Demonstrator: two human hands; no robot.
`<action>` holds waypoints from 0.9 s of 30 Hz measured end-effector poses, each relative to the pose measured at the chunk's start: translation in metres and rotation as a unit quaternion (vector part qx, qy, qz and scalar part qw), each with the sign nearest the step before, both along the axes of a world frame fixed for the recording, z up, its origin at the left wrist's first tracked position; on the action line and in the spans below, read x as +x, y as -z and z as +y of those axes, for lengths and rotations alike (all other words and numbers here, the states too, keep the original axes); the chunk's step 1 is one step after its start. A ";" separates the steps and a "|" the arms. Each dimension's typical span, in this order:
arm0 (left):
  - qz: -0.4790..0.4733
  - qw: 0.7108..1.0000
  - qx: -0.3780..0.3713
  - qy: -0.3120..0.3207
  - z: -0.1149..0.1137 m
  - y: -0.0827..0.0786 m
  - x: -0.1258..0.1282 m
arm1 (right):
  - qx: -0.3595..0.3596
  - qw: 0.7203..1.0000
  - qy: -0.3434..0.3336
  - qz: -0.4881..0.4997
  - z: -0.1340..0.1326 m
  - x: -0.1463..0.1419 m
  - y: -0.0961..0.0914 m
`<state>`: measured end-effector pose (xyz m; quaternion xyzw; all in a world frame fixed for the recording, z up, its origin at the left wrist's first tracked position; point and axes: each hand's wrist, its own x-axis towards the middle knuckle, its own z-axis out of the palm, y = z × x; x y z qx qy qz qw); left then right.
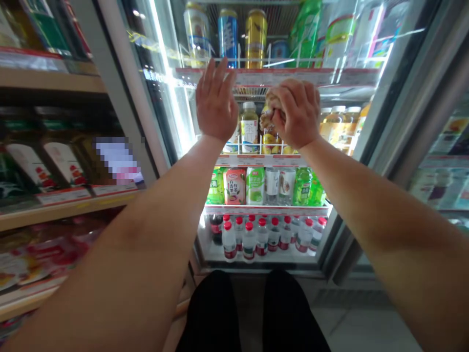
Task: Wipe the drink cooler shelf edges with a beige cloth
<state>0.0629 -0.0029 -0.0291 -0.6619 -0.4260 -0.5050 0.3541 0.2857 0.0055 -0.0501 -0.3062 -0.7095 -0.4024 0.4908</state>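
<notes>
My left hand (217, 102) is raised with its fingers stretched out, and its palm faces the glass door (161, 98); it appears to rest flat on the pane. To its right, my right hand (296, 112) is closed round a crumpled beige cloth (270, 103), which bunches out past the fingers on the left side, against or close to the same glass. Behind the pane, between my hands, stands a tea bottle (249, 128) with a white cap. Above, cans such as a blue can (227, 34) and a gold can (255, 39) line the upper shelf.
Lower shelves hold juice and tea bottles (234, 187) and several small red-capped water bottles (249, 240). A metal door frame (340, 244) runs down the right. On the left, a wooden shelf (73, 205) carries dark bottles with white labels (62, 159). My legs (212, 313) are below.
</notes>
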 end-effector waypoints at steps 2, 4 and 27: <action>0.000 1.000 0.008 0.011 0.002 0.002 -0.001 | -0.005 1.000 0.002 -0.003 0.000 0.000 0.001; -0.007 0.999 0.002 0.033 0.005 0.003 -0.002 | -0.005 1.000 0.001 -0.005 0.000 0.000 0.002; -0.018 0.998 -0.022 0.049 0.006 0.008 0.000 | 0.001 1.000 -0.010 -0.001 0.002 0.002 0.008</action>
